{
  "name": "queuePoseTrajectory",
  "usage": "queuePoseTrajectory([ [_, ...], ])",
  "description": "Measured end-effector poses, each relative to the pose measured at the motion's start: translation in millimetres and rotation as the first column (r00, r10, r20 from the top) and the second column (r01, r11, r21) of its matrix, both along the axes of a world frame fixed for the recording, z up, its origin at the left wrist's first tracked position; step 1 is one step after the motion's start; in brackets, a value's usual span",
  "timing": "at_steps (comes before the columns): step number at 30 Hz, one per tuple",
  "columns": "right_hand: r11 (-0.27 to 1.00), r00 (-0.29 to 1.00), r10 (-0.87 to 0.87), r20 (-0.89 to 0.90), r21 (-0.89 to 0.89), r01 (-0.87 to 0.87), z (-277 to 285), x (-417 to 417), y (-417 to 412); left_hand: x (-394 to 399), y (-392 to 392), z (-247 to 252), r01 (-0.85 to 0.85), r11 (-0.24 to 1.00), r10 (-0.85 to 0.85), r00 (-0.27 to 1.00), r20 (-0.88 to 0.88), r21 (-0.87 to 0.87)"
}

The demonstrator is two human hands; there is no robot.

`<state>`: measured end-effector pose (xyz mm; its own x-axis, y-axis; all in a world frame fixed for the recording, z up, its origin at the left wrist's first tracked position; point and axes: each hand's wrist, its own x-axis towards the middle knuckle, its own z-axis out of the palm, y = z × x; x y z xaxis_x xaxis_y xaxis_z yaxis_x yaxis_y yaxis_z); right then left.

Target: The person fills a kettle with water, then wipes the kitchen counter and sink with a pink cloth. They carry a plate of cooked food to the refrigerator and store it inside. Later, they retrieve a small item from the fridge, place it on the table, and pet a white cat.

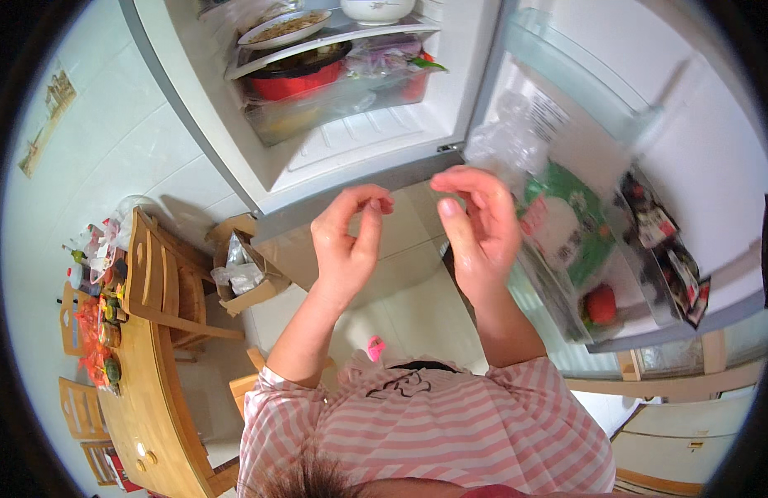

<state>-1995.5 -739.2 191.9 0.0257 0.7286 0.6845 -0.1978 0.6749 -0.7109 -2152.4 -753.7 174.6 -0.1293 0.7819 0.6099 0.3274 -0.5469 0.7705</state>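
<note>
Both bare hands are raised in front of an open refrigerator (359, 155). My left hand (350, 233) is empty, its fingers curled loosely and apart from the thumb. To its right, my right hand (480, 224) holds nothing either, with bent fingers and the thumb held away from them. Inside the refrigerator, a white plate of food (287, 30) and a white bowl (378, 9) stand on a shelf. Below them a red pot (297, 84) and plastic-wrapped food (384, 56) rest in a clear drawer (334, 109).
The open refrigerator door (701, 143) at right holds a green-and-white bag (571, 218), crumpled clear plastic (508, 137) and dark packets (664, 236). At left are a cardboard box (256, 292), a wooden chair (160, 274) and a wooden table (147, 398) with jars.
</note>
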Motion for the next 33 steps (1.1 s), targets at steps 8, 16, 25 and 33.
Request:
queuePoseTrajectory([
  [8, 0.585, 0.726, -0.686, -0.053, 0.553, 0.593, 43.6, 150.8, -105.5, 104.9, -63.0, 16.2, 0.084, 0.930, 0.069, 0.916, -0.395, 0.357],
  [16, 0.407, 0.411, -0.907, -0.091, 0.060, 0.911, 60.1, 289.9, -121.9, 178.2, -107.2, 42.0, 0.192, 0.789, 0.175, 0.840, -0.513, 0.584],
  [25, 0.505, 0.506, -0.860, -0.060, 0.025, 0.862, 58.9, 292.6, -155.3, 194.4, -147.9, 54.0, 0.171, 0.772, 0.241, 0.813, -0.530, 0.613],
  [33, 0.499, 0.507, -0.861, 0.038, 0.257, 0.828, 48.8, 240.1, -198.0, 170.7, -172.0, 64.7, 0.145, 0.717, 0.301, 0.818, -0.490, 0.682],
])
